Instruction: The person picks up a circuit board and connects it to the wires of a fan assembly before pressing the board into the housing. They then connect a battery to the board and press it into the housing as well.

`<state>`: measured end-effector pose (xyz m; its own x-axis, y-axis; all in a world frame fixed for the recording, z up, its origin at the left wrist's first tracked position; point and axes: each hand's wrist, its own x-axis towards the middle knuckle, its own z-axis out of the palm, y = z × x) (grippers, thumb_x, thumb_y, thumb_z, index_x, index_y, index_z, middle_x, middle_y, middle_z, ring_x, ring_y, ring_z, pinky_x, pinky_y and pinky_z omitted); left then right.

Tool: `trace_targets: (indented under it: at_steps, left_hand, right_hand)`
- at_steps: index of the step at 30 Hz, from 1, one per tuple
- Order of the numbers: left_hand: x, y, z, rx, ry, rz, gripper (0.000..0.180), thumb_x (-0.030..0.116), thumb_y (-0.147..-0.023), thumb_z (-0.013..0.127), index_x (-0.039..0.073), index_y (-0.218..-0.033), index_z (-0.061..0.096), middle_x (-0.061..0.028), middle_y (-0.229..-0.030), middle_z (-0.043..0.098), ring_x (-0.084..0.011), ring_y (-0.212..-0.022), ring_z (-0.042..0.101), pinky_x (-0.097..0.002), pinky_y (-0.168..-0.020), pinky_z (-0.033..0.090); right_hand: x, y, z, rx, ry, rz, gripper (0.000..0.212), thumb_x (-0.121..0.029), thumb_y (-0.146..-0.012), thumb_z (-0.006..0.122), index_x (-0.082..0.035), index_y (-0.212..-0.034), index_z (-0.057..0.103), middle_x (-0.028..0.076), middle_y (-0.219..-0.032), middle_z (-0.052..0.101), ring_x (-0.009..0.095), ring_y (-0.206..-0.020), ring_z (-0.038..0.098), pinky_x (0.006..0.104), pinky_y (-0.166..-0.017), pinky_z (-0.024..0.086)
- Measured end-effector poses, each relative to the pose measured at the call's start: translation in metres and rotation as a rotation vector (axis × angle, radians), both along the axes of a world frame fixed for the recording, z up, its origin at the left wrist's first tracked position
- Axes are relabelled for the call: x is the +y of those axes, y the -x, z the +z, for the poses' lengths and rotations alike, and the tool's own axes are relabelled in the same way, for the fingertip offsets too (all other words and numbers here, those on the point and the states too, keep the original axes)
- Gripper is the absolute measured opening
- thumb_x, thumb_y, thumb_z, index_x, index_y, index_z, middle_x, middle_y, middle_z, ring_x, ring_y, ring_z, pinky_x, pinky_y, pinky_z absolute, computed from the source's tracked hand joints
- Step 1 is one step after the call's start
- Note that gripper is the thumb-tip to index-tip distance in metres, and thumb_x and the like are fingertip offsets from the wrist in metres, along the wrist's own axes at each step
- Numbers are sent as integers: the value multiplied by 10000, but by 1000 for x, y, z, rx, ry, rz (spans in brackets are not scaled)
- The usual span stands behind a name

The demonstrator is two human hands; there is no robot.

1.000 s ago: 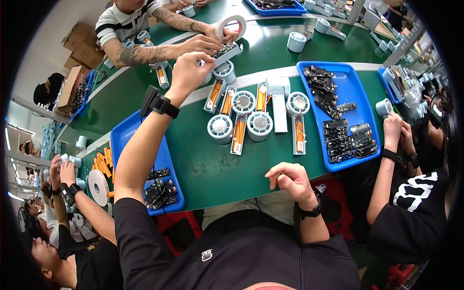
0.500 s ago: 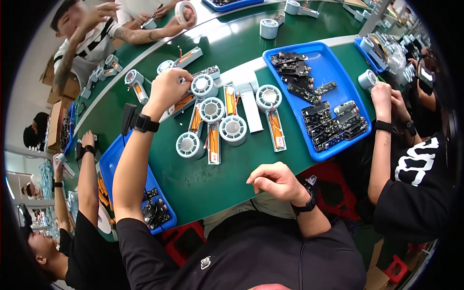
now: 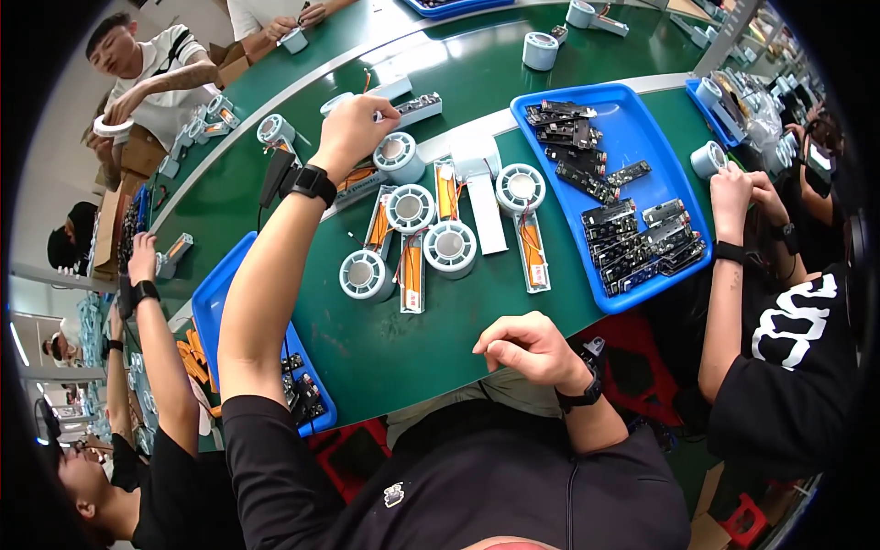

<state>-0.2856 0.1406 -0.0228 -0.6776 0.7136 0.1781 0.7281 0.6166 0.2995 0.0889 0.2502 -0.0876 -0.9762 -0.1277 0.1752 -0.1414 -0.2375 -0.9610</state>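
My left hand [image 3: 357,133] reaches over the far left of a cluster of light-blue handheld fan parts, its fingers pinched together beside an opened fan handle [image 3: 420,110] with a circuit board inside. A small pale bit shows at the fingertips; what they grip is unclear. Just below is a round fan head [image 3: 399,158]. Nearer me stand more fan heads [image 3: 410,209], with open handles that show orange batteries [image 3: 412,272] and thin wires. A closed white handle [image 3: 486,215] lies among them. My right hand [image 3: 532,350] hangs by the near table edge, fingers curled, nothing seen in them.
Right of the fans, a blue tray [image 3: 649,119] holds many black circuit boards [image 3: 637,243]. Another blue tray [image 3: 213,298] with boards lies under my left forearm. Co-workers sit on both sides and across; one's hands [image 3: 738,192] work at the right beside a fan head [image 3: 708,159].
My view has tilted slightly, shifting the scene. My left hand stays by the far handles; my right hand barely moves. Across the table, a co-worker has brought a white ring over to the left.
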Motion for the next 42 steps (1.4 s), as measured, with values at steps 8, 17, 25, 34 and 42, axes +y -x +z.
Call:
trace_targets:
  at_steps: [8,17,25,34,42]
  left_hand:
    - [-1,51,3,277,-104,-354,383,320,-914,760,94,-1223,748,-149,-1275,703,-343,-1149,656,-379,-1026,504]
    - [-21,85,-49,-111,-425,293,629,481,-1049,590,-19,-1427,538,-143,-1166,708,-265,-1086,666,-364,-983,499]
    - [-40,1,15,-591,86,43,463,436,-1071,564,-18,-1065,650,-51,-937,687,-153,-874,654,-315,-790,519]
    - [-15,7,22,-607,110,-127,374,356,-1059,583,-3,-1076,684,-63,-929,709,-148,-863,662,-312,-794,528]
    - [41,94,-39,57,-247,-301,318,133,-886,695,76,-1198,668,-152,-1059,704,-242,-947,670,-372,-852,542]
  right_hand:
    - [4,-3,-1,-31,0,-10,168,-102,-1051,592,28,-1068,698,39,-784,689,74,-698,617,235,-611,471]
    - [-4,-5,-2,-14,3,-5,171,-96,-1051,588,34,-1073,696,59,-789,702,83,-689,614,235,-605,457]
    - [1,-3,-1,-24,22,-15,166,-107,-1057,587,17,-1069,697,15,-772,673,51,-694,585,223,-605,452]
    - [2,-6,-2,-37,-1,-38,173,-97,-1051,583,33,-1064,696,56,-774,693,80,-677,606,234,-606,459]
    - [-7,-2,-2,-34,58,-46,170,-110,-1060,585,23,-1079,689,14,-795,657,74,-746,616,237,-663,487]
